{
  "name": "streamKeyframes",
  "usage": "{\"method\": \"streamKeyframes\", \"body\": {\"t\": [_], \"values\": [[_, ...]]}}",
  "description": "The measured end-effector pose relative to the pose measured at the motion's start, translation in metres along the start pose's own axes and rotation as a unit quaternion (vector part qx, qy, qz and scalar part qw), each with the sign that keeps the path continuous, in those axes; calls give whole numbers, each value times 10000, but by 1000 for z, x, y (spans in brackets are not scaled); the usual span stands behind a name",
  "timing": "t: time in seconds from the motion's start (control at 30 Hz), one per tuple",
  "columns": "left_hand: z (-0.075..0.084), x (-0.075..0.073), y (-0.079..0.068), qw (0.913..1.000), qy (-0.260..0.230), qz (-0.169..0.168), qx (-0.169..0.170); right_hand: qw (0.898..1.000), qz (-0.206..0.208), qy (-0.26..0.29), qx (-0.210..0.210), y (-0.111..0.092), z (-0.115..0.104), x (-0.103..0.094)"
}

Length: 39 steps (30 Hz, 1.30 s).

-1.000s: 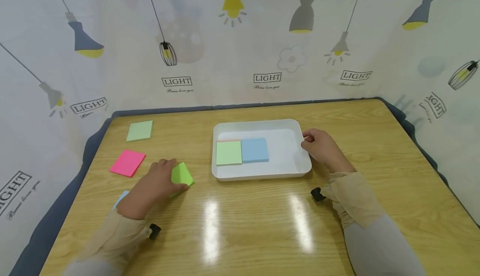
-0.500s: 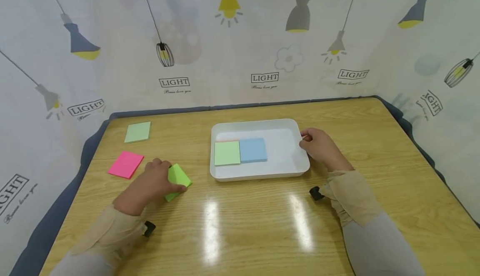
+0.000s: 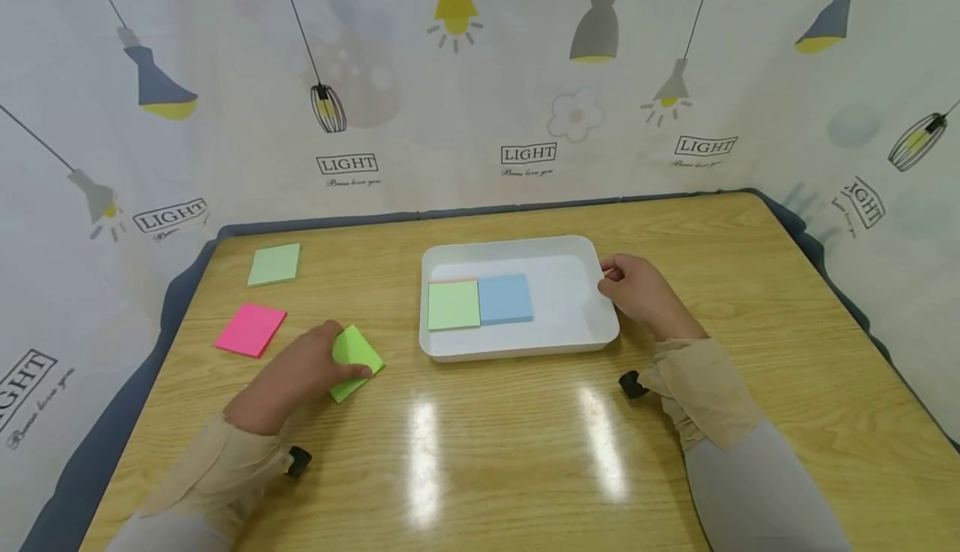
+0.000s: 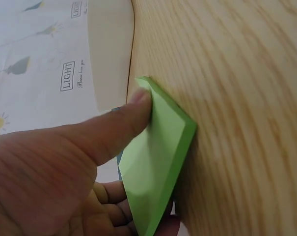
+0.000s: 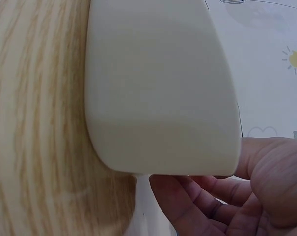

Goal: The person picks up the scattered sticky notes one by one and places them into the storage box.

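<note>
My left hand (image 3: 303,368) pinches a bright green sticky note pad (image 3: 352,348) just above the table, left of the tray. In the left wrist view the thumb presses on the face of this tilted pad (image 4: 155,147), with the other fingers behind it. My right hand (image 3: 641,289) grips the right end of a white tray (image 3: 573,285) by its rim. Inside the tray, a pale green pad (image 3: 453,305) and a blue pad (image 3: 506,299) lie side by side. A thin pinkish-orange edge (image 3: 453,280) shows behind the pale green one.
Left of my left hand lie a pink pad (image 3: 251,329) and a mint green pad (image 3: 273,264) on the wooden table (image 3: 510,435). A printed curtain (image 3: 442,160) stands around the back and sides.
The left hand has drifted slightly left with the bright green pad, which tilts more. A blue edge seen beside the left forearm is now covered. The right hand keeps its grip on the tray.
</note>
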<state>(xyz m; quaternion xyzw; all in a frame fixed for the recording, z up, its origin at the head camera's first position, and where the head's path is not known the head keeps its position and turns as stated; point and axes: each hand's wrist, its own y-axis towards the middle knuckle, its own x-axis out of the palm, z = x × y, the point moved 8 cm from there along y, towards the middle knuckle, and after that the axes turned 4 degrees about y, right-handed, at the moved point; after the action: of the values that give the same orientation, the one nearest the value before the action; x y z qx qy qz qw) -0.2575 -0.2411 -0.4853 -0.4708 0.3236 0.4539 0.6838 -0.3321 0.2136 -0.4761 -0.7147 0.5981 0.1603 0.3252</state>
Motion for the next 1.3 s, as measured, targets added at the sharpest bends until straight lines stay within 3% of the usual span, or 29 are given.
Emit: {"method": "streamKeyframes", "body": {"t": [0.23, 0.43, 0.87, 1.0, 1.3], "values": [[0, -12, 1, 9993, 143, 297, 161, 10000, 2, 1, 16, -1, -1, -2], [8, -29, -7, 9978, 8, 574, 331, 10000, 26, -22, -7, -1, -1, -3], [19, -62, -16, 9874, -707, 1413, -70, 10000, 10, 43, -69, 1, 2, -2], [28, -70, -16, 9821, -1023, 1578, -69, 10000, 3, 28, -77, 2, 3, -2], [65, -79, -9, 9716, -1768, 1572, 48, 9999, -2, 84, -55, 1, 3, -2]]}}
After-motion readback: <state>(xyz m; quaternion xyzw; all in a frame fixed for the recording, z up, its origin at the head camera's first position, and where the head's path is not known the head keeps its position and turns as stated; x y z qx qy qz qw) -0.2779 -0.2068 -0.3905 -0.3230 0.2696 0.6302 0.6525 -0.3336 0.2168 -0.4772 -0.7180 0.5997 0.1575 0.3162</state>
